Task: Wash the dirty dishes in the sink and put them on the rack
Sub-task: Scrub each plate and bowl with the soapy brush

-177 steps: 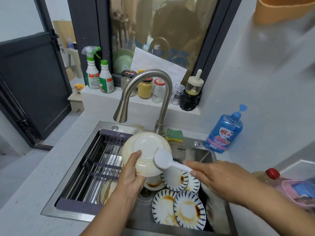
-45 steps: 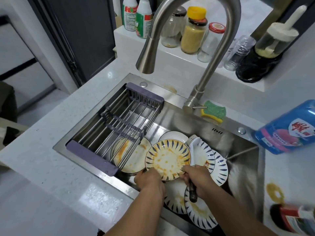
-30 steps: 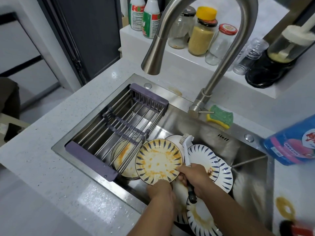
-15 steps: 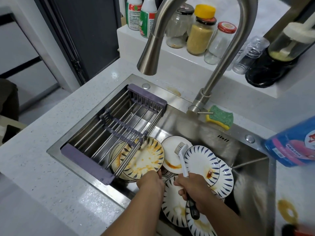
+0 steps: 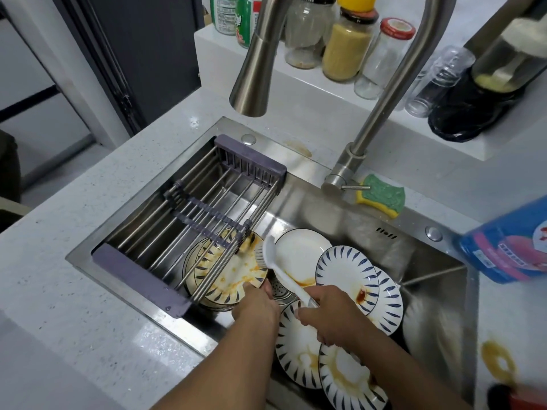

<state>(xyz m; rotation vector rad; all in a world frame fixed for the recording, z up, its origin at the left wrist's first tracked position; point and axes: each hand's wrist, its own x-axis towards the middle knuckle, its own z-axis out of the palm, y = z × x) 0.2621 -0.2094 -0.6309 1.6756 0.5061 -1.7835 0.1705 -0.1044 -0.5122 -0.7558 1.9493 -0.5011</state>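
Observation:
In the steel sink [image 5: 340,208] lie several sauce-stained plates with blue-striped rims. My left hand [image 5: 257,303] grips the near rim of one stained striped plate [image 5: 233,276], which lies partly under the rack on another dish. My right hand [image 5: 328,316] holds a white dish brush [image 5: 273,257] by its handle, with the bristle head at the plate's far edge. A plain white plate [image 5: 302,250] and more striped plates [image 5: 346,270] lie to the right. The purple-ended metal rack [image 5: 189,214] spans the sink's left half and holds nothing.
The curved steel faucet [image 5: 257,69] hangs over the sink with no water running. A green-yellow sponge [image 5: 381,198] lies by its base. A blue soap bottle [image 5: 509,247] stands at the right. Jars and bottles line the white ledge [image 5: 349,45] behind.
The stained striped plate went from tilted up in my left hand to lying flat, partly under the rack. The brush head swung left onto its far edge.

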